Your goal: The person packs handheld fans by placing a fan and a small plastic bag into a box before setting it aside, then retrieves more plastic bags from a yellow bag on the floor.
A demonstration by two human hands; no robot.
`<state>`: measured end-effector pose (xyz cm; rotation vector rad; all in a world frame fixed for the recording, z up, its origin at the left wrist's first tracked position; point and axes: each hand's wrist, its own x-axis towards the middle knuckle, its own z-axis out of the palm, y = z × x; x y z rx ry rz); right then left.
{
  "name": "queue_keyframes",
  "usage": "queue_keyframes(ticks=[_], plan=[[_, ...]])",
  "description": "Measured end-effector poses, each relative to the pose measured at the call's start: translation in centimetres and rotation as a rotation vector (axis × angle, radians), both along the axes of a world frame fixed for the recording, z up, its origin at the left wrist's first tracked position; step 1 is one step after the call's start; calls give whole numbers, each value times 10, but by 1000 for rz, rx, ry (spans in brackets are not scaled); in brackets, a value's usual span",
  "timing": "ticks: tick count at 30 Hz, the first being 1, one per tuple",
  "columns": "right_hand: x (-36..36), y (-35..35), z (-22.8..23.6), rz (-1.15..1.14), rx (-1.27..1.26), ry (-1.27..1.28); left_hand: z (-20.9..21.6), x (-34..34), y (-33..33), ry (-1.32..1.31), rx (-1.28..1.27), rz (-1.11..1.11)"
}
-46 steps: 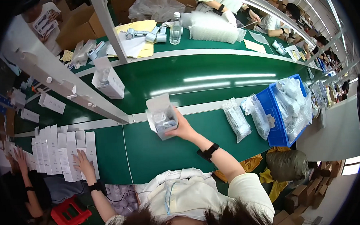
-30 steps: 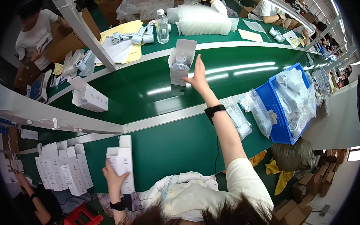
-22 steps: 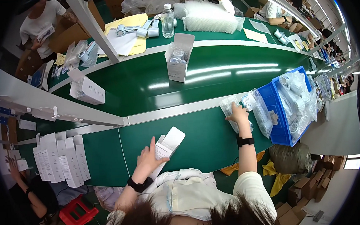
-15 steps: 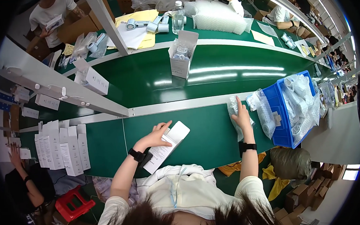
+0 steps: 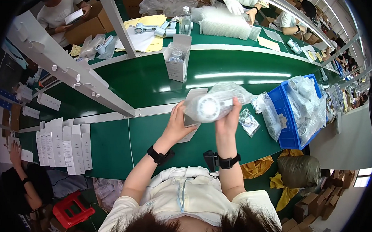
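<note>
My left hand (image 5: 176, 125) grips an upright white carton (image 5: 191, 136) with its top flap raised. In my right hand (image 5: 228, 118) is a bubble-wrapped device (image 5: 218, 100) with a round white end, tilted over the carton's mouth. The device hides part of the carton, so I cannot tell whether its end is inside. Right of that hand, a small clear bag of parts (image 5: 249, 122) lies on the green table (image 5: 153, 130). Beside the bin is another bubble-wrapped piece (image 5: 270, 116).
A blue bin (image 5: 292, 124) full of wrapped pieces stands at the right. Several white cartons (image 5: 65, 148) are lined up at the left. Beyond the metal rail, an open filled carton (image 5: 176, 66) sits on the green belt (image 5: 143, 80). A slanted metal post (image 5: 84, 75) rises at left; co-workers sit across.
My right hand has picked up the wrapped device and brought it left to the carton. My left hand has moved right and stood the carton up. The carton on the belt has shifted left.
</note>
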<state>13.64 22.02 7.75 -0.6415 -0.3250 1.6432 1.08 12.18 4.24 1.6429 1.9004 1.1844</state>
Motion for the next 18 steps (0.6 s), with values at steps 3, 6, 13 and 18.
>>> queue_keyframes(ticks=[3,6,13,18], plan=[[-29,-12,-9,-146,53,-141,-11,13,-3,-129,44,93],[-31,-17,-19,-251,248,-376,-20,13,-11,-167,123,296],[4,-23,3,125,1397,-1481,-36,19,-17,-190,271,218],[55,22,-55,309,1199,-1414,-49,-3,-45,-201,328,35]])
